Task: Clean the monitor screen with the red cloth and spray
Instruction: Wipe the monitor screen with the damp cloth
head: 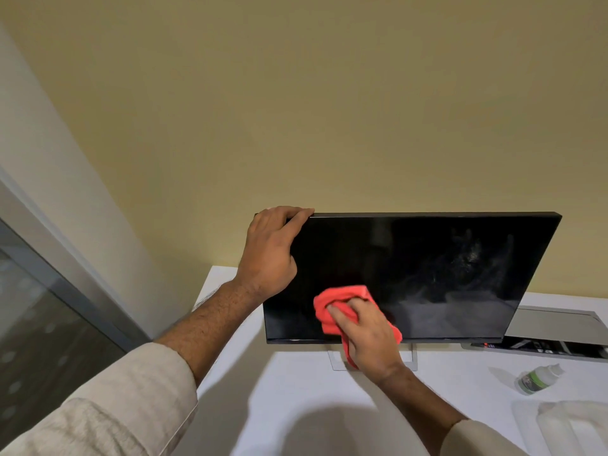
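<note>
Monitor [427, 274] stands across the back of the white tabletop [296, 390], close to the yellow wall [329, 110]; left hand [271, 251] blocks its upper-left corner, right hand [365, 334] with the red cloth [329, 311] covers the lower-left screen and hides part of the stand [411, 357]. Screen centre and right lie open, smeared. Bare tabletop in front gives free passage; on the right the spray bottle [536, 378] lies on its side, a pale blurred object [572, 426] near the front edge, a grey recessed tray [552, 327] behind.
</note>
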{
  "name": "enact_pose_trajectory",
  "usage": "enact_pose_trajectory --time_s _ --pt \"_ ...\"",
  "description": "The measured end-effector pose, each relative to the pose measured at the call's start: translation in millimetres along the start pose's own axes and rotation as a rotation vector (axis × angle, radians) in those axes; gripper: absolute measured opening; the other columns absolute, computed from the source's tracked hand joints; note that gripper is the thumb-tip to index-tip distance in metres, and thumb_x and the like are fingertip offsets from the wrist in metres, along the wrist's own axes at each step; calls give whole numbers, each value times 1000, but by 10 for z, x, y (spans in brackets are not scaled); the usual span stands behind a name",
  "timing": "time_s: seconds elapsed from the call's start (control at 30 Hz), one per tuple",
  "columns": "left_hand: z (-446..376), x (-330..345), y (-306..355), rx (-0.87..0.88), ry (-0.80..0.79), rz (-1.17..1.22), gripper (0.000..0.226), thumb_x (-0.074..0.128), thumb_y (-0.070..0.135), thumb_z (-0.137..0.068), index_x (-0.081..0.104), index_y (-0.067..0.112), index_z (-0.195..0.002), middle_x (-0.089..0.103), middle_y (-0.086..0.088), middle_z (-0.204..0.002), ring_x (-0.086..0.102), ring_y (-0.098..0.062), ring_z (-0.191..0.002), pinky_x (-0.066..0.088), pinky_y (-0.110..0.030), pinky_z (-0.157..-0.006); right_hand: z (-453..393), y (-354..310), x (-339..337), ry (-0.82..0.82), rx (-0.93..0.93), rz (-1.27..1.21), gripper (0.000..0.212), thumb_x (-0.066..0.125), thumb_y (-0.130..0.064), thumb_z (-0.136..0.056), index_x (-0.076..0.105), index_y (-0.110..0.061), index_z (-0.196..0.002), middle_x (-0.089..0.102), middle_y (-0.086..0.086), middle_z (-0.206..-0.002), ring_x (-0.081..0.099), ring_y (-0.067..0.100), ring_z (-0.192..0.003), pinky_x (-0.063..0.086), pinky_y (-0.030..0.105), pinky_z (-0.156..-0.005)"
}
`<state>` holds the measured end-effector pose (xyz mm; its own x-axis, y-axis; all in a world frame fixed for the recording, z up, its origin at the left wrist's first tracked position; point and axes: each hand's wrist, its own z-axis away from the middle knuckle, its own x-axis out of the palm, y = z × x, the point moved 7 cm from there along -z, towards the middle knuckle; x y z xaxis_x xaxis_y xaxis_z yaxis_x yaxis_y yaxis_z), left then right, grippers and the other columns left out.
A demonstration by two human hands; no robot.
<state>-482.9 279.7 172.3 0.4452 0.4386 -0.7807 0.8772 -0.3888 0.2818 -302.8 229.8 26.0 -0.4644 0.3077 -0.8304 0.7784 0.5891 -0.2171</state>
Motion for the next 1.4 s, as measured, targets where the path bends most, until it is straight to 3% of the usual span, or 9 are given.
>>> enact_pose_trajectory --time_s 0.17,0.27,0.37,0.53,0.73,0.9,1.13,1.3,1.4 --pt "5 -8 8 -7 13 -10 83 51 -10 -56 54 17 -135 57 -1 -122 50 -23 -112 25 -27 -103 -453 -245 -93 184 88 -39 53 69 -2 -81 60 -15 -131 58 15 -110 54 31 -92 49 39 -79" --pt "0 -15 9 -12 25 -14 81 52 -10 -58 55 17 -134 58 -1 -121 50 -22 -112 25 -26 -103 -460 -511 128 77 -99 42 33 63 -34 -89 63 -21 -120 60 8 -106 54 28 -83 48 38 -72" --pt "15 -4 4 -18 22 -14 79 54 -11 -60 55 18 -134 57 0 -121 49 -20 -112 21 -23 -103 -201 -626 471 -160 -269 152 40 53 -50 -89 55 -30 -124 58 0 -111 55 25 -89 45 37 -76" --pt "25 -19 5 -7 28 -7 80 54 -10 -59 55 18 -134 58 -1 -122 50 -21 -113 22 -23 -103 223 -336 670 -341 -293 188 51 63 -34 -84 48 -33 -133 55 -3 -116 55 25 -95 49 37 -78" --pt "29 -13 11 10 60 19 80 53 -10 -57 56 15 -133 59 -3 -121 49 -22 -112 26 -29 -105 568 426 96 -258 -111 201 51 67 -22 -71 62 -28 -122 63 4 -107 59 27 -90 54 38 -70" --pt "30 12 27 -17 76 23 81 52 -10 -57 55 17 -134 57 -2 -121 47 -21 -114 32 -44 -109 562 419 135 -242 -4 218 61 90 -21 -56 71 -20 -113 68 8 -100 65 28 -86 56 37 -68" --pt "32 16 41 -12 85 11 85 51 -9 -52 55 17 -133 56 -2 -120 45 -20 -112 31 -48 -110 308 -209 618 -154 -128 97 32 69 -30 -85 67 -18 -114 63 6 -99 55 26 -81 48 38 -66" --pt "16 24 24 6 76 14 85 55 -9 -52 55 17 -134 57 -4 -120 45 -21 -113 31 -48 -110 548 179 497 -180 -113 127 34 50 -40 -95 66 -21 -118 64 7 -105 57 28 -87 50 39 -71" --pt "11 27 22 6 69 23 84 56 -11 -54 55 16 -134 57 -5 -121 45 -22 -115 30 -48 -111 760 570 244 -185 -23 126 33 53 -37 -94 70 -16 -114 63 12 -101 58 32 -86 50 39 -68"
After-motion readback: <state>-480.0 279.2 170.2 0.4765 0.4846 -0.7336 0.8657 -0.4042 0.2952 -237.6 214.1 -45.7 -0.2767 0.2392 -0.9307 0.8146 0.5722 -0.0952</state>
